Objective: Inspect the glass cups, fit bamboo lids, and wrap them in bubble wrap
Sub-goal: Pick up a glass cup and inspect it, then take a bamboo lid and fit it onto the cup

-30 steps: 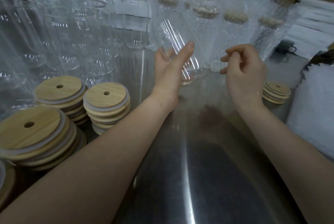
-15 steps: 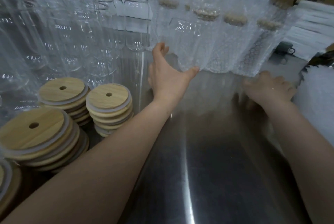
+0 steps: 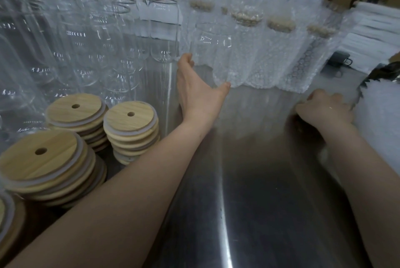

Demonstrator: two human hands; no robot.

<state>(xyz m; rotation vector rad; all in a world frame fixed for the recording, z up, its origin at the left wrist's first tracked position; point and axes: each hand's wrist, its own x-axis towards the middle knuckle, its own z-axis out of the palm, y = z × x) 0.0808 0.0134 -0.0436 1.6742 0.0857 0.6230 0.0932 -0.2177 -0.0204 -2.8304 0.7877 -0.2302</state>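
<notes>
Bringing the glass cup down from its raised tilt to upright on the tabletop, just beside the wrapped cups, lids showing inside; gripping its base with the left hand, thumb and fingers curled round; resting the right hand knuckles-up beside the bubble wrap, grip impossible to tell.

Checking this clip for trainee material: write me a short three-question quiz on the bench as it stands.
1. True or false: the glass cup in the left hand already carries a bamboo lid.
2. The bamboo lid stacks stand on the person's: A) left, B) right, C) lap.
3. Fill in: the lidded cups at the back are wrapped in ____.
Key: 1 false; 2 A; 3 bubble wrap.
</notes>
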